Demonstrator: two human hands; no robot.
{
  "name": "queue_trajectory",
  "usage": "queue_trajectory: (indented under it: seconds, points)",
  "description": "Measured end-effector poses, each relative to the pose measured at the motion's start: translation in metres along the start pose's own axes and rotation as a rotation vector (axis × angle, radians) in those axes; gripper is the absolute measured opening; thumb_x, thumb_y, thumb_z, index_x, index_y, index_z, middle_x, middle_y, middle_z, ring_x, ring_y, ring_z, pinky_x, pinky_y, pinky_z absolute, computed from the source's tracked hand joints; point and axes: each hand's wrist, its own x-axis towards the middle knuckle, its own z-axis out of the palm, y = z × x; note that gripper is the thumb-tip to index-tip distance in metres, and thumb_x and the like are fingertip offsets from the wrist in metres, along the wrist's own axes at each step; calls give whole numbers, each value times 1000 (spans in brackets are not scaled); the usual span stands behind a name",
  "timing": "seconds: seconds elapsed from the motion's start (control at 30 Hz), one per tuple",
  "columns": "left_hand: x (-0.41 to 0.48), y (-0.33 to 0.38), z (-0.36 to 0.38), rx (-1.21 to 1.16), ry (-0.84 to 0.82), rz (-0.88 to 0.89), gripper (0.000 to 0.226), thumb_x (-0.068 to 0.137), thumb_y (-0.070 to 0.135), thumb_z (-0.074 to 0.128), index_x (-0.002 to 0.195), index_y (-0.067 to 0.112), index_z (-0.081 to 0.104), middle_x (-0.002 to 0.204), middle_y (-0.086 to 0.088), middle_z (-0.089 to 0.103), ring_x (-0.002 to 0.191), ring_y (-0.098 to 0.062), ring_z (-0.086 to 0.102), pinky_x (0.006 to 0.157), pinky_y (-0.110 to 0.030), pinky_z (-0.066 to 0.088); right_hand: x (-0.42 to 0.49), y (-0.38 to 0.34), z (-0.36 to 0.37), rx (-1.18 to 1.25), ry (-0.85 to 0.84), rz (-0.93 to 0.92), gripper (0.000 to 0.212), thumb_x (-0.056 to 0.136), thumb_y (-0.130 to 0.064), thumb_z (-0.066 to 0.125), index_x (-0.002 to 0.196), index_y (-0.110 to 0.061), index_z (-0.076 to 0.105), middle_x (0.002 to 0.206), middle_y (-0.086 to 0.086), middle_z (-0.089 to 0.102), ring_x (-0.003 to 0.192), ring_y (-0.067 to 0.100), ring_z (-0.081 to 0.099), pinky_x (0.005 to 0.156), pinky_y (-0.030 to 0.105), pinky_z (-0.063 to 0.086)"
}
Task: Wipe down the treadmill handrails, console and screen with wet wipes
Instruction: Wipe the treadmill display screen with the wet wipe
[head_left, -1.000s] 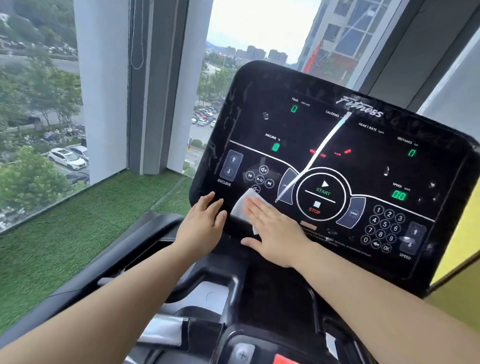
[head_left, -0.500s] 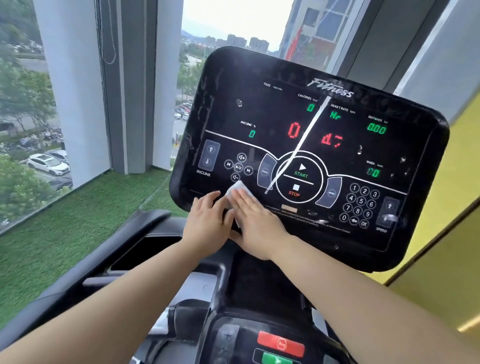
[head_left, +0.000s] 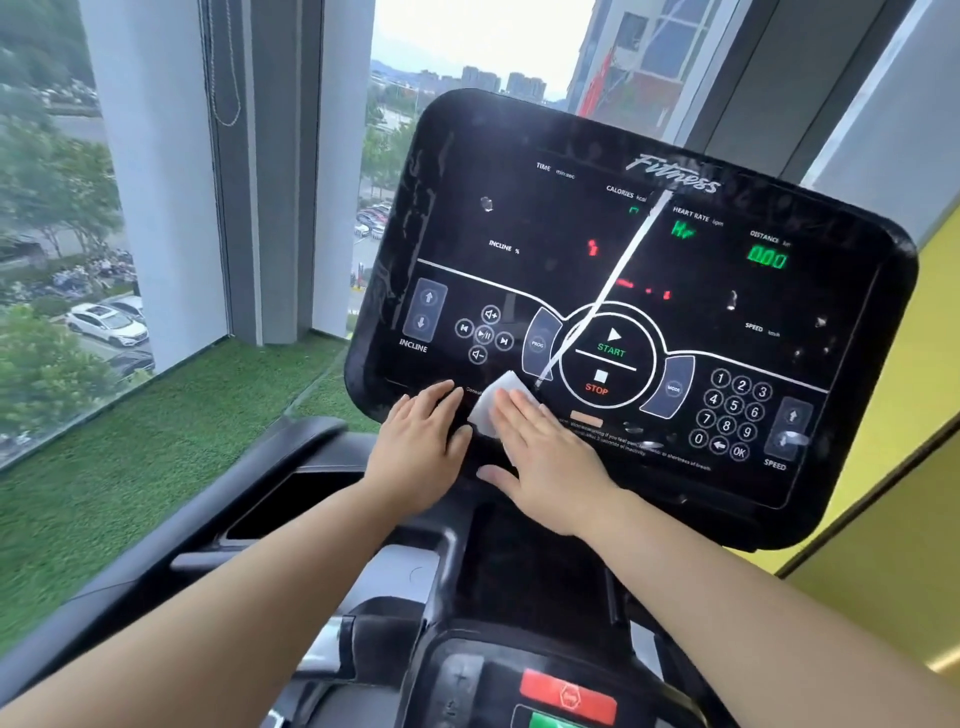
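The black treadmill console (head_left: 810, 519) fills the right half of the head view, its glossy screen (head_left: 561, 228) lit with green and red digits. A white wet wipe (head_left: 491, 402) lies flat on the console's lower left part, just left of the START/STOP ring. My right hand (head_left: 545, 462) presses on the wipe with straight fingers. My left hand (head_left: 423, 441) rests flat on the console's lower edge right beside it, fingers straight, holding nothing. The left handrail (head_left: 291, 447) curves away below the console.
A red stop button (head_left: 569, 693) and a green one sit on the lower panel at the bottom. Green artificial turf (head_left: 130, 467) lies left of the treadmill, ending at a glass window. A yellow wall (head_left: 883, 561) stands on the right.
The right hand slid the wipe left toward the left hand, then a little back to the right along the console's lower part. The left hand stays flat on the lower edge. The display digits changed.
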Motion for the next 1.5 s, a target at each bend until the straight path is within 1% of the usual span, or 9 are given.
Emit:
queue_trajectory:
  seconds: [0.17,0.37,0.53,0.77,0.87,1.03,1.17,1.33,1.5]
  points:
    - [0,-3,-7,-70,12,-24,49,99,26,36,147,15,30,153,2,26,137,-19,30,107,-20,14,20,-13,-3,-5,21,-37,90,80,-69,0,152,-13,2,159,-3,-10,136,2,-24,115,25,-12]
    - [-1,-2,1,110,4,35,90,73,54,-2,146,14,33,155,-4,22,138,-23,27,113,-28,8,-26,33,1,-138,-43,-6,109,60,-75,-36,147,-15,-11,152,-6,-21,138,8,-26,112,27,-17]
    - [0,-2,4,226,-21,37,97,65,54,-14,149,21,24,158,-2,9,141,-19,18,114,-30,0,-38,32,0,-101,-48,40,106,62,-76,-34,143,-9,-13,154,1,-19,137,15,-28,110,26,-22]
    - [2,-2,5,184,-5,37,96,64,50,-7,148,19,28,157,-4,13,143,-18,18,115,-30,2,0,-12,-5,52,-3,47,82,95,-60,25,151,-8,-4,158,3,-18,139,9,-27,109,24,-15]
    - [-2,0,4,168,-3,58,91,66,46,1,146,16,31,156,-8,17,142,-23,20,116,-34,2,-8,-2,-2,44,-39,70,83,92,-64,17,152,-12,-4,157,-3,-19,142,8,-24,112,25,-11]
    - [-3,12,6,169,0,11,68,81,33,24,148,20,26,157,-8,13,144,-26,9,116,-41,-6,-47,33,4,-44,-79,144,119,56,-77,-35,151,-12,-5,150,-6,-26,137,7,-27,113,25,-15]
    - [-2,21,12,134,14,126,71,79,34,18,146,14,33,154,-12,21,144,-32,9,114,-37,-9,-54,28,-2,11,-66,221,99,78,-77,-8,151,-10,-5,157,-1,-20,134,5,-30,113,25,-12]
    - [0,29,16,242,-57,146,88,68,44,-2,148,20,27,156,-4,16,145,-25,10,116,-40,1,-25,-4,-1,98,-57,205,84,91,-63,20,151,-11,-9,156,0,-22,138,9,-30,120,34,0]
    - [1,18,19,330,-39,194,65,74,35,28,123,8,62,134,-14,54,121,-35,53,99,-50,41,-37,4,0,92,-61,291,85,92,-65,21,151,-12,-9,156,-1,-22,141,9,-26,120,35,4]
